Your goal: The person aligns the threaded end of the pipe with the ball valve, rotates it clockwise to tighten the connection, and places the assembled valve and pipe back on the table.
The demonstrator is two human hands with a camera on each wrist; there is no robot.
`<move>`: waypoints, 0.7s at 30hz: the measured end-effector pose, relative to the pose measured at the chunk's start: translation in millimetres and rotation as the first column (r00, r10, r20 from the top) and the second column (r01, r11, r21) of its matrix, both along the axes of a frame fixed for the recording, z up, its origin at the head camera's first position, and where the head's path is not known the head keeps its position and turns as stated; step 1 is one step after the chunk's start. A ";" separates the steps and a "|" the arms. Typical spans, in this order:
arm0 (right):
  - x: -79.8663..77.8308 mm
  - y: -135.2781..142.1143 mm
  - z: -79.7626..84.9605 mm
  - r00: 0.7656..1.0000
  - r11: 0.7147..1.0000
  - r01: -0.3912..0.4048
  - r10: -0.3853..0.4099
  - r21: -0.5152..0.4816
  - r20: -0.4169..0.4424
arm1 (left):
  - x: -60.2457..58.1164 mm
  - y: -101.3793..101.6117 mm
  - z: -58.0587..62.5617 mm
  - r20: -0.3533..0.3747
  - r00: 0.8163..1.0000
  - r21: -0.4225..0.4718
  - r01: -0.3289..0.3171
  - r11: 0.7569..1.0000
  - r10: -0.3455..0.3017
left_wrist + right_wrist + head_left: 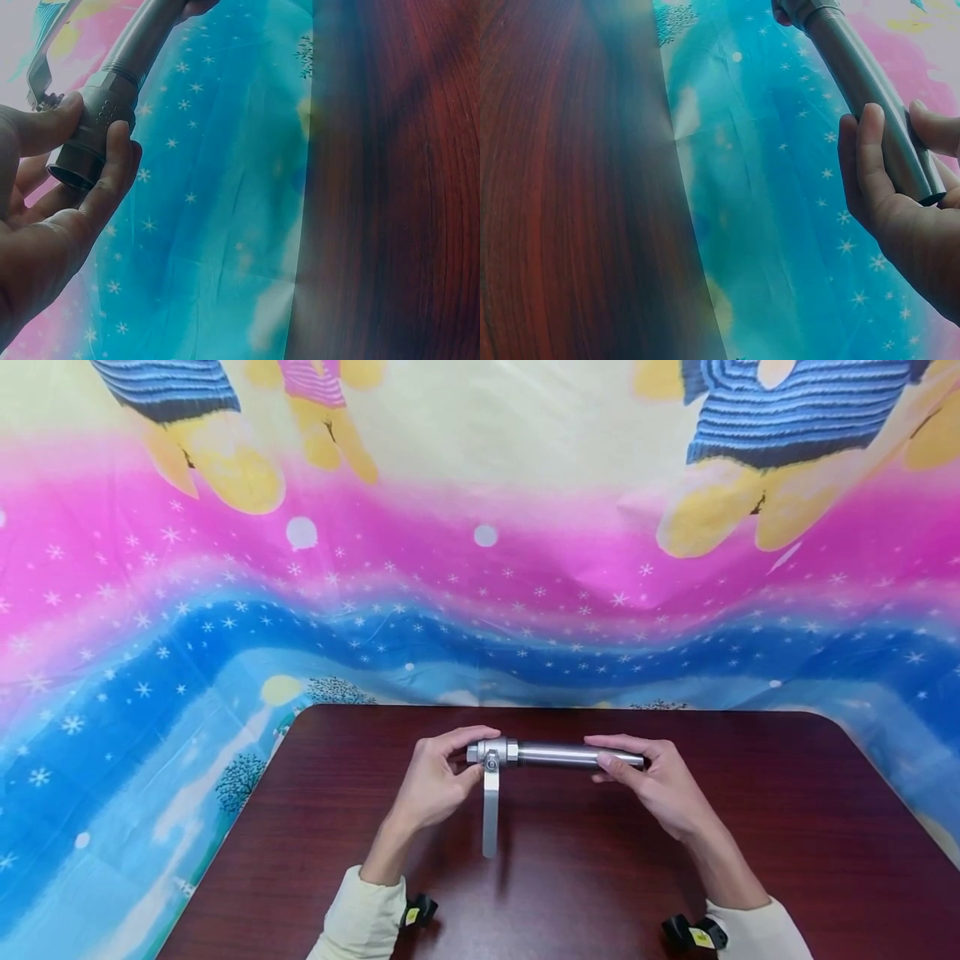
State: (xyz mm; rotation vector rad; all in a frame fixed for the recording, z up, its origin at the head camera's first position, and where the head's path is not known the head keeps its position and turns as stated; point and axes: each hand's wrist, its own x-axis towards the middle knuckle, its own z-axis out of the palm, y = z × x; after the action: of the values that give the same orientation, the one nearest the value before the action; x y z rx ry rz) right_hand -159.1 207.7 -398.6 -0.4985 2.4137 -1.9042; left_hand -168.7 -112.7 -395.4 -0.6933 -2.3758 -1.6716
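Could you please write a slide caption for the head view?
Left hand holds a lever valve, right hand the attached metal pipe, over a brown table.

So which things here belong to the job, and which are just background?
The job:
valve with lever, held by left hand
metal pipe joined to it, held by right hand

Just background:
red-brown table
patterned cloth
black wrist devices

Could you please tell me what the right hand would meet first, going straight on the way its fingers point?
Past the pipe it grips, the right hand would probably meet the valve first, though depth is unclear.
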 end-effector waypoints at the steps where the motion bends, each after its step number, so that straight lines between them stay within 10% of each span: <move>1: 0.1 -0.1 0.2 1.000 1.000 0.001 -0.001 0.006 0.006 | 0.1 0.2 0.2 0.001 1.000 0.001 -0.001 1.000 0.001; 21: 2.6 0.4 -2.5 0.998 0.991 -0.032 0.038 0.131 -0.042 | 0.0 -0.1 -0.1 -0.020 1.000 -0.027 0.002 1.000 -0.003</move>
State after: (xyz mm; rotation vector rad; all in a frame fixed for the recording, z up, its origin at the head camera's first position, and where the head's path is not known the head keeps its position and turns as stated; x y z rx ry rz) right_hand -156.6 208.1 -401.1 -0.5771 2.5181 -1.7257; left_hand -168.7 -112.9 -395.4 -0.7147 -2.3886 -1.6287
